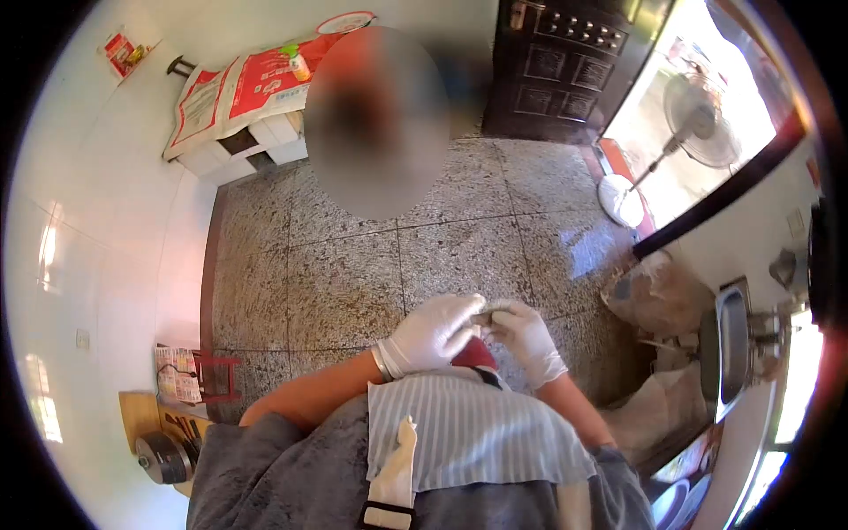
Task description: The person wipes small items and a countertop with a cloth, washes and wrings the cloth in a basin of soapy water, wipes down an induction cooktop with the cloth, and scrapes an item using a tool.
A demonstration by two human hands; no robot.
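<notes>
Being pinched between the closed fingertips of one white-gloved left hand [430, 336] and one white-gloved right hand [526, 344] is one small greyish object [483, 318], mostly hidden, so its pointing and long axis cannot be told. Below, a speckled grey tiled floor [353, 283] is bordered by a glossy white wall [106, 212]; one dark panelled door [555, 66] and one white-based standing fan [700, 119] are seen beyond.

A pedestal fan [698, 122] stands near a dark panelled door [570, 72].
</notes>
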